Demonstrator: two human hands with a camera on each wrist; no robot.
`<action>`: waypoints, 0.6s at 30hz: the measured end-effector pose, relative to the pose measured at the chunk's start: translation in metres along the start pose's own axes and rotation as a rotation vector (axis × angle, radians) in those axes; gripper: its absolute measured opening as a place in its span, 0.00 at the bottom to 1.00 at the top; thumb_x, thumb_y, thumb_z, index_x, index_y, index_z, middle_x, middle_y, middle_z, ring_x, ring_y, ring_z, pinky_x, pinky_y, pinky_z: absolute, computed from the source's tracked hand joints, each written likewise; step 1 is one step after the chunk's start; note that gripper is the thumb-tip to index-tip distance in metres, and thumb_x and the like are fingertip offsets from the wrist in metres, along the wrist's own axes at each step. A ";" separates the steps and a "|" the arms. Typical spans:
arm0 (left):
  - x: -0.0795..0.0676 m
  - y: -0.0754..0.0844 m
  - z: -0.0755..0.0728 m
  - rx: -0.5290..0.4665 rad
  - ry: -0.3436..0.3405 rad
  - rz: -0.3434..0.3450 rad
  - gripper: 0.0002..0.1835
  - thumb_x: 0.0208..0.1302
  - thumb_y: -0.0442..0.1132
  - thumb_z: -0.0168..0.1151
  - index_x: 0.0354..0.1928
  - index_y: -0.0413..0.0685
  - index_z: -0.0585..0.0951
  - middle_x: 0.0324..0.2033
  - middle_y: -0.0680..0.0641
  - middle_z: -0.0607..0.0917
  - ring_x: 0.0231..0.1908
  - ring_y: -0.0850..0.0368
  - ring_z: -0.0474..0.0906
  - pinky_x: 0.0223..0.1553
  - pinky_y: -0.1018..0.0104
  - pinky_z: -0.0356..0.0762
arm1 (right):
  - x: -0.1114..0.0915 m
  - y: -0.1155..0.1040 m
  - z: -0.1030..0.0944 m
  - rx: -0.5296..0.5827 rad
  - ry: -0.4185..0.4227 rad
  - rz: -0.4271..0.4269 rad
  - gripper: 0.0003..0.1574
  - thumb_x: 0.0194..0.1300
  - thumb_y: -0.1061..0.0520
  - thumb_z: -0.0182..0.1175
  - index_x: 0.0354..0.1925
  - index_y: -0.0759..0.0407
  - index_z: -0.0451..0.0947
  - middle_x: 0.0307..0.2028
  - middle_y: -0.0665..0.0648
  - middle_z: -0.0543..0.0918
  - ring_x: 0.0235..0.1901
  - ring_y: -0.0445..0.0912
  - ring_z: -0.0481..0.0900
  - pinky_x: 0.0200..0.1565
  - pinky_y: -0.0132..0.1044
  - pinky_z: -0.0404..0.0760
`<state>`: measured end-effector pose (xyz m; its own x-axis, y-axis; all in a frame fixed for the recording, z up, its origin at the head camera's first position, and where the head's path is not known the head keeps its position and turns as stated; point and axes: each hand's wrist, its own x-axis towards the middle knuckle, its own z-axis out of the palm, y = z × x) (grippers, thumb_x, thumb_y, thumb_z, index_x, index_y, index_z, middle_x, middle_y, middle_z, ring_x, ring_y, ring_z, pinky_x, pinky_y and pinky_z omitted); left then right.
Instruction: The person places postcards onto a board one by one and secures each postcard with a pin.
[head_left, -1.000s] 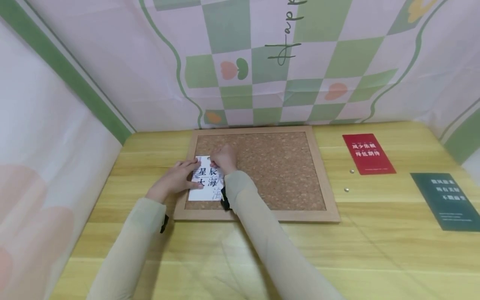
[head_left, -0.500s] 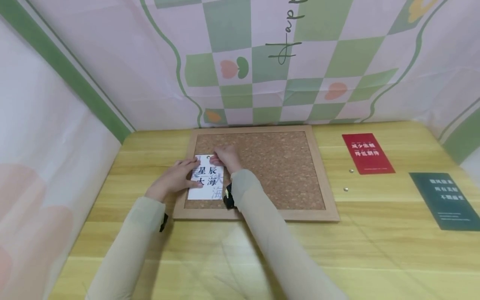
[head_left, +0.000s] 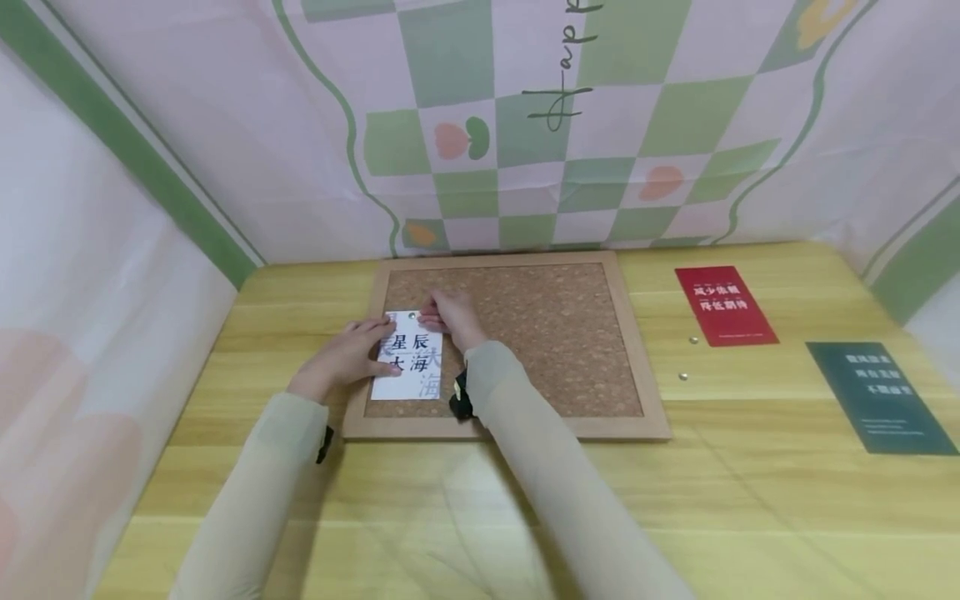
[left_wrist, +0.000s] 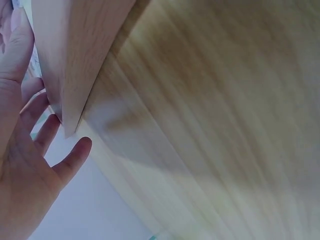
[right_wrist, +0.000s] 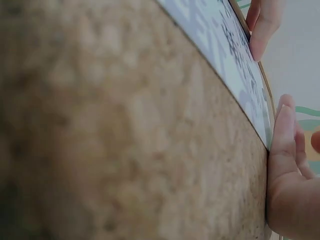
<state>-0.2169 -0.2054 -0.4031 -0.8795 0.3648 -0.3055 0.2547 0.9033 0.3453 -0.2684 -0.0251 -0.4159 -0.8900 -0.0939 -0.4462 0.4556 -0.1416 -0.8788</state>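
Note:
A white card (head_left: 405, 385) with dark printed characters lies on the left part of a wood-framed cork board (head_left: 555, 350). At its top edge shows a small silver thumbtack (head_left: 412, 316). My left hand (head_left: 345, 357) rests across the card's left side, fingers spread; in the left wrist view its lower fingers (left_wrist: 75, 159) reach past the board's frame (left_wrist: 75, 55). At the card's top right corner is my right hand (head_left: 455, 319), its fingertips just right of the tack. The right wrist view shows that hand's fingers (right_wrist: 284, 135) extended along the card's corner, gripping nothing.
Right of the board lie a red card (head_left: 727, 306) and a dark green card (head_left: 881, 398), both with white print. Two silver thumbtacks, one nearer the back (head_left: 693, 340), sit between board and cards. Behind the wooden table (head_left: 420, 517) hangs a patterned cloth (head_left: 525, 150).
My right hand has drawn slightly right off the thumbtack, which now shows uncovered on the card, and its fingers have loosened. The left hand stays on the card. The head view has shifted slightly.

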 end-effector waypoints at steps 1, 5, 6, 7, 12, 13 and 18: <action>0.000 0.000 0.000 0.002 0.000 -0.001 0.47 0.57 0.56 0.65 0.73 0.45 0.57 0.74 0.40 0.55 0.72 0.37 0.51 0.69 0.38 0.55 | -0.001 0.000 -0.001 0.011 0.007 0.000 0.12 0.68 0.60 0.49 0.29 0.63 0.73 0.21 0.52 0.77 0.19 0.37 0.77 0.24 0.21 0.79; -0.001 0.002 -0.001 0.005 -0.001 -0.002 0.47 0.57 0.55 0.66 0.72 0.45 0.57 0.74 0.39 0.55 0.71 0.37 0.52 0.69 0.38 0.55 | -0.005 -0.002 -0.003 0.048 0.044 0.008 0.10 0.66 0.62 0.47 0.30 0.64 0.74 0.20 0.51 0.76 0.18 0.36 0.76 0.23 0.21 0.78; -0.001 0.003 -0.001 0.004 0.000 -0.001 0.47 0.56 0.55 0.66 0.72 0.45 0.57 0.74 0.39 0.55 0.72 0.37 0.51 0.70 0.38 0.55 | -0.007 -0.003 -0.005 0.047 0.051 0.014 0.10 0.66 0.62 0.47 0.31 0.64 0.74 0.21 0.51 0.76 0.19 0.36 0.76 0.23 0.21 0.78; -0.001 0.003 -0.002 0.002 0.000 0.000 0.47 0.56 0.55 0.66 0.72 0.45 0.57 0.74 0.39 0.55 0.72 0.37 0.51 0.70 0.38 0.54 | -0.008 -0.004 -0.006 0.049 0.059 0.020 0.10 0.66 0.62 0.47 0.32 0.64 0.74 0.21 0.51 0.75 0.20 0.36 0.76 0.23 0.21 0.77; 0.000 0.003 -0.002 0.003 0.005 0.013 0.46 0.57 0.55 0.66 0.72 0.44 0.57 0.73 0.38 0.55 0.72 0.36 0.50 0.70 0.37 0.53 | -0.012 -0.010 -0.015 0.038 0.095 0.052 0.13 0.68 0.60 0.46 0.40 0.65 0.75 0.25 0.50 0.75 0.22 0.37 0.75 0.24 0.21 0.76; -0.001 0.003 -0.002 0.006 0.004 0.014 0.46 0.57 0.55 0.66 0.72 0.44 0.57 0.73 0.38 0.55 0.72 0.36 0.50 0.70 0.37 0.53 | -0.012 -0.012 -0.017 0.032 0.098 0.054 0.14 0.68 0.60 0.46 0.43 0.65 0.76 0.26 0.50 0.75 0.23 0.37 0.75 0.24 0.21 0.76; -0.003 0.004 -0.002 0.012 -0.002 0.016 0.46 0.57 0.54 0.66 0.72 0.44 0.57 0.73 0.38 0.54 0.72 0.35 0.49 0.69 0.36 0.52 | -0.019 -0.018 -0.028 -0.014 0.079 0.037 0.21 0.70 0.58 0.45 0.54 0.67 0.76 0.28 0.50 0.77 0.23 0.35 0.75 0.25 0.21 0.75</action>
<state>-0.2144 -0.2033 -0.3989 -0.8746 0.3796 -0.3017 0.2733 0.8999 0.3399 -0.2602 0.0064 -0.3962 -0.8717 -0.0208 -0.4896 0.4881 -0.1256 -0.8637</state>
